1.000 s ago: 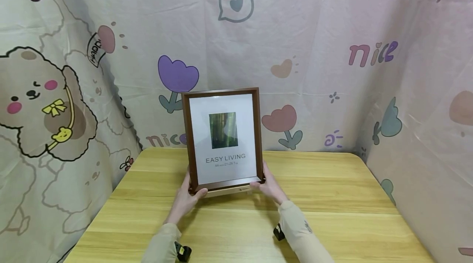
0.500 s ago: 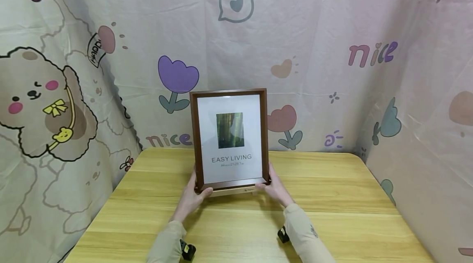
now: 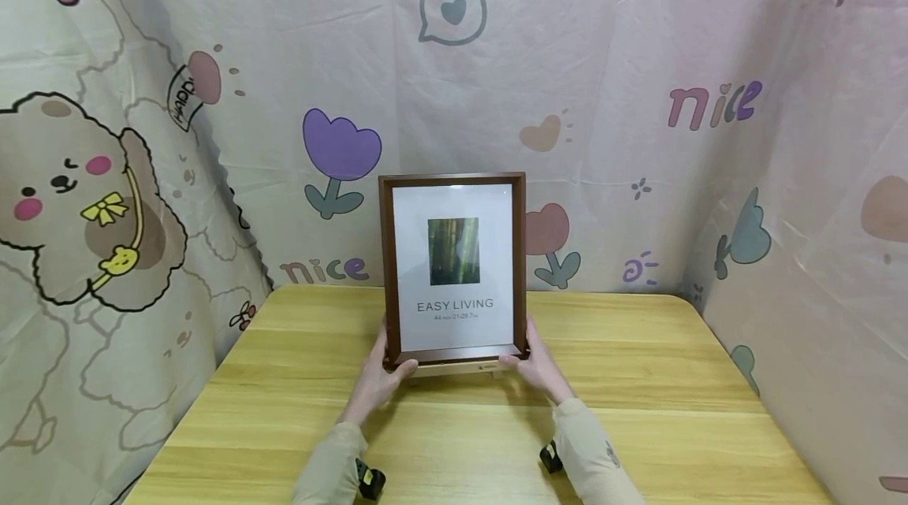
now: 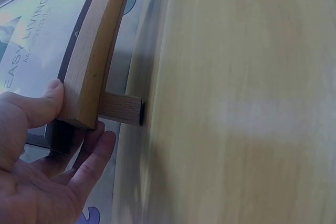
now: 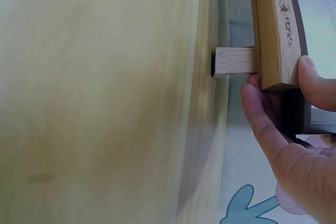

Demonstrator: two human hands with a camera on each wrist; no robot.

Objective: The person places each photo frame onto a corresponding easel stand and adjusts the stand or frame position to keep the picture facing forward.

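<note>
A brown picture frame (image 3: 518,253), with a small green picture and the words "EASY LIVING" on white, stands upright, leaning slightly back, on a light wooden stand (image 3: 454,369). The stand's ledge (image 4: 93,51) and stubby, dark-tipped legs (image 5: 236,61) show in the wrist views. My left hand (image 3: 374,384) grips the lower left corner, thumb in front at the ledge and fingers behind. At the lower right corner, my right hand (image 3: 542,373) holds on in the same way. Whether the legs touch the table is hard to tell. The frame's back is hidden.
Beneath is a wood-grain table (image 3: 638,379) with rounded far corners. A patterned cloth (image 3: 603,56) hangs behind it and along both sides. Black devices (image 3: 370,481) are strapped to both wrists.
The picture frame and its stand have shifted to the right, with both hands still gripping them. The frame's slight sideways tilt has straightened out.
</note>
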